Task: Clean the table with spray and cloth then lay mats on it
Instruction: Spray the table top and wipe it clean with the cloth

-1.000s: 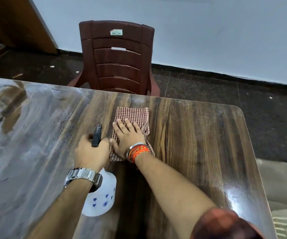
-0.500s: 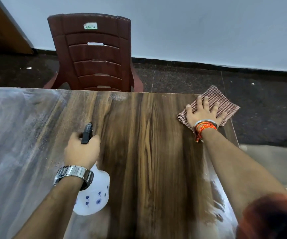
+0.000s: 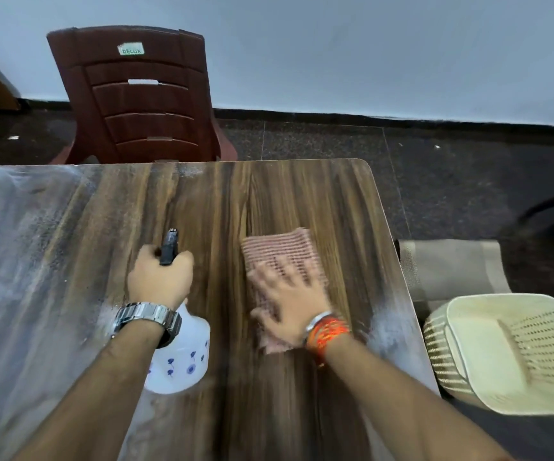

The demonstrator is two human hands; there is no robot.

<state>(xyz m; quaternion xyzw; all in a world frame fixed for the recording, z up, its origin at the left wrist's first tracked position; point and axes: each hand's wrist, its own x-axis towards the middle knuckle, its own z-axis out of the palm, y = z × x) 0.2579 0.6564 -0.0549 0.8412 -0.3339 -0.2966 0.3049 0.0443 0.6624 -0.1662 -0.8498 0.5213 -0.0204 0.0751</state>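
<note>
The checked cloth (image 3: 279, 251) is lying flat on the wooden tabletop (image 3: 269, 194), right-of-centre and closer to the right edge than the left. It's reddish-and-white and pretty smeared with motion blur. The right grip (image 3: 293, 301) is on top of its near half, palm down and fingers spread out flat, so it's pressing the cloth rather than clutching it. The far half of the cloth sticks out past the fingertips.

Just beside that, to the left, is the spray bottle (image 3: 182, 361): white and round-bodied with little blue flower prints, standing on the tabletop. The left grip (image 3: 160, 279) is wrapped round its top, fingers curled, and the black nozzle (image 3: 169, 247) pokes out away from the person. The two grips are near each other but not touching.

There's a metal watch (image 3: 149, 317) on the left wrist, and a bangle plus orange threads (image 3: 327, 331) on the right.

The left part of the tabletop is covered in a whitish film (image 3: 19, 244), and there's a smaller hazy patch (image 3: 388, 331) by the right edge, just beside the right wrist. The middle strip, where the cloth sits, shows dark wood grain.

Further out, a brown plastic chair (image 3: 142, 101) stands at the far side of the tabletop and a cream plastic chair (image 3: 508, 354) sits off the right side. A beige woven-looking sheet (image 3: 451, 267) lies beyond the cream one, though I can't tell what it is. Dark speckled floor (image 3: 468, 168), pale wall (image 3: 368, 61).
</note>
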